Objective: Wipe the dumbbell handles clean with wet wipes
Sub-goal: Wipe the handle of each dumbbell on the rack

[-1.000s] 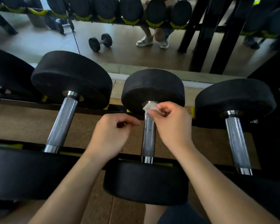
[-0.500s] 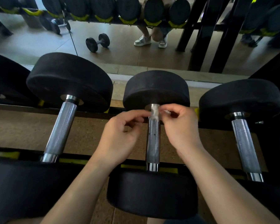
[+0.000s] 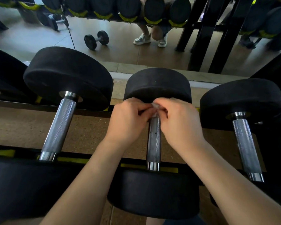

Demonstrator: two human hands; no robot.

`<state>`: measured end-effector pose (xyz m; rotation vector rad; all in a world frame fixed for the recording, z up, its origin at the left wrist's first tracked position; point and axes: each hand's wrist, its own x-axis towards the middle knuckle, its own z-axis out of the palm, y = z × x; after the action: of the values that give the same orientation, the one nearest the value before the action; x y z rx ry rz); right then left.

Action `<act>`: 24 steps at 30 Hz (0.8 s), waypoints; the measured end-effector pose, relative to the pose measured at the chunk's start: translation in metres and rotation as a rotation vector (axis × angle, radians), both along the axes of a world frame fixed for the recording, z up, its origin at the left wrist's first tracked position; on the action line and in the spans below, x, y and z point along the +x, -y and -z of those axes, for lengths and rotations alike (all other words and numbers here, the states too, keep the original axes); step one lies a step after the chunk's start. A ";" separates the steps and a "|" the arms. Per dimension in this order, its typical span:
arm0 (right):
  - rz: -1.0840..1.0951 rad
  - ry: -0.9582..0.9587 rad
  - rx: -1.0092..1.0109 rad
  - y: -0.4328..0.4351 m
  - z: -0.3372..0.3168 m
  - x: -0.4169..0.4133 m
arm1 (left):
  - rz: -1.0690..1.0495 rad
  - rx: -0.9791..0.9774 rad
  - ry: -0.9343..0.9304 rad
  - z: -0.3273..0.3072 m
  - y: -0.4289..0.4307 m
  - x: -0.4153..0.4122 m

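Three black dumbbells lie side by side on a rack. The middle dumbbell's knurled steel handle [image 3: 154, 140] runs away from me. At its far end, just under the far weight head [image 3: 157, 85], a small white wet wipe [image 3: 154, 106] is wrapped over the bar. My left hand [image 3: 128, 120] pinches the wipe from the left with curled fingers. My right hand [image 3: 178, 122] pinches it from the right. Most of the wipe is hidden between my fingers.
The left dumbbell's handle [image 3: 59, 125] and the right dumbbell's handle [image 3: 246, 146] lie bare beside it. Black rack rails with yellow strips [image 3: 71, 159] cross under the handles. A mirror behind shows a small dumbbell [image 3: 96, 40] on the floor and a crouching person's shoes [image 3: 142, 39].
My left hand has come in from the left and now pinches the wipe together with my right hand at the far end of the middle handle. The view has shifted slightly.
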<state>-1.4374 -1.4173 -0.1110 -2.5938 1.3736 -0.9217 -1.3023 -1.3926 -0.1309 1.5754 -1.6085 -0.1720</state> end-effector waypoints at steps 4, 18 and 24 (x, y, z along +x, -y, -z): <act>-0.010 0.014 0.141 0.000 -0.001 -0.004 | -0.047 0.159 -0.054 -0.006 -0.001 0.003; -0.225 -0.166 0.307 -0.009 -0.009 -0.019 | 0.128 0.474 -0.153 -0.010 -0.026 0.009; -0.354 -0.198 0.472 -0.017 -0.009 -0.029 | 0.268 0.705 -0.172 -0.016 -0.039 0.013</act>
<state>-1.4664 -1.4007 -0.1020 -2.4730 0.9622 -0.2574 -1.2890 -1.3540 -0.1147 1.7693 -1.7088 -1.0869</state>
